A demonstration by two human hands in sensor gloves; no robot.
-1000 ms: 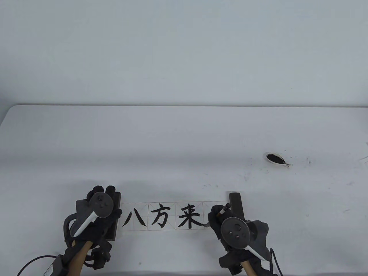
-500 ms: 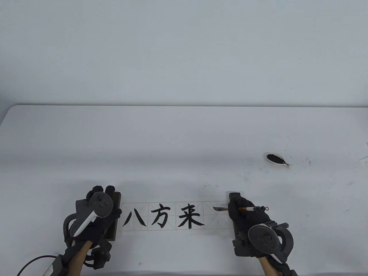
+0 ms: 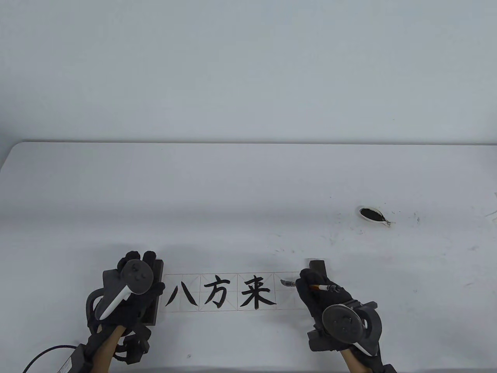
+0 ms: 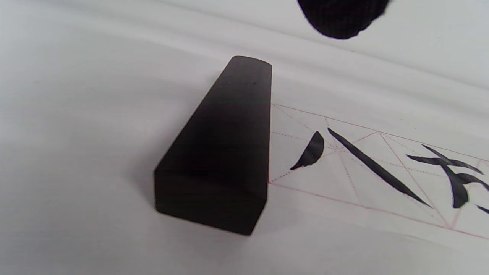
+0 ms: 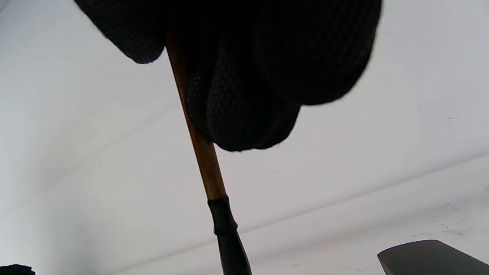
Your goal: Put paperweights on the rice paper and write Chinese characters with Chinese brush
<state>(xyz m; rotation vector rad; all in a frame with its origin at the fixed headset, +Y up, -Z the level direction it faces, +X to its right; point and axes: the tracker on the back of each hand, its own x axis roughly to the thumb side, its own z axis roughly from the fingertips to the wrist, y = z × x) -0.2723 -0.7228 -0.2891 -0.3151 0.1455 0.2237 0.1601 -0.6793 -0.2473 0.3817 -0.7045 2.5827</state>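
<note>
Two dark rectangular block paperweights lie on one long strip of white rice paper (image 3: 233, 291) printed with a thin red grid of four squares. The left paperweight (image 3: 155, 291) sits on the strip's end under the left hand (image 3: 132, 295), whose gloved fingers lie straight over the block's far end, pressing rather than curling round it. In the left wrist view the same block (image 4: 217, 152) covers the paper's edge, with a gloved fingertip (image 4: 340, 17) showing at the top. The right paperweight (image 3: 317, 267) lies on the other end of the strip, mostly hidden behind the right hand (image 3: 322, 297).

That hand's fingers are curled round one Chinese brush with a brown wooden shaft and a white band (image 3: 324, 288), held nearly level and pointing toward the left hand. Its dark tip (image 3: 288, 282) sits in the fourth square, just beside the right hand's knuckles, at a short fresh stroke. In the right wrist view the gloved fingers (image 5: 244, 88) wrap the brown shaft (image 5: 202, 156) above its black ferrule.

Three finished black characters fill the squares between the hands, reading 八 (image 3: 180, 295), 方 (image 3: 217, 293) and 来 (image 3: 256, 293).

One small white oval ink dish (image 3: 372, 214) holding black ink stands well beyond the right hand, with ink specks around it on the white table (image 3: 233, 194).
</note>
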